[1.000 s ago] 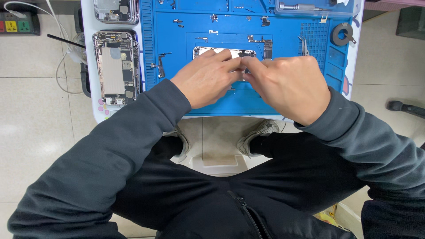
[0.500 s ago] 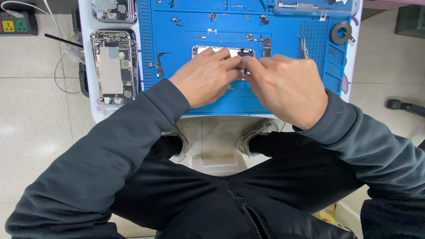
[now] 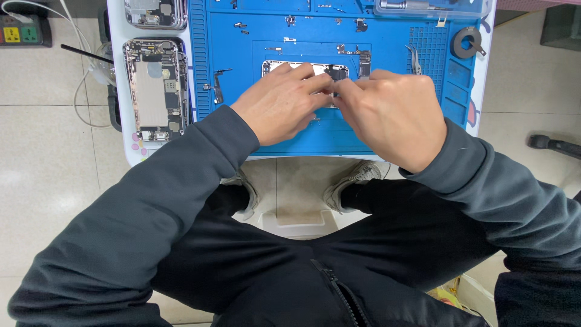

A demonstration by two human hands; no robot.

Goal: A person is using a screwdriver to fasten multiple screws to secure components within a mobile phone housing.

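An opened phone housing [image 3: 305, 67] lies on the blue work mat [image 3: 242, 127], mostly covered by my hands. My left hand [image 3: 279, 103] rests across it with fingers bent, fingertips touching its upper right part. My right hand [image 3: 390, 115] comes in from the right, its fingertips meeting the left ones over the housing's right end [image 3: 339, 74]. Whatever small part the fingers pinch is hidden. Both arms wear dark grey sleeves.
A second opened phone [image 3: 152, 91] lies left of the mat, another [image 3: 154, 13] above it. Tweezers [image 3: 413, 59], small screws and brackets [image 3: 218, 88] dot the mat. A tape roll [image 3: 467, 41] sits at the far right, a clear box [image 3: 433, 7] at the top. Power strip [image 3: 24, 29] on the floor left.
The hands stay on the phone housing with only slight finger shifts. The view has drifted a little, nothing else has moved.
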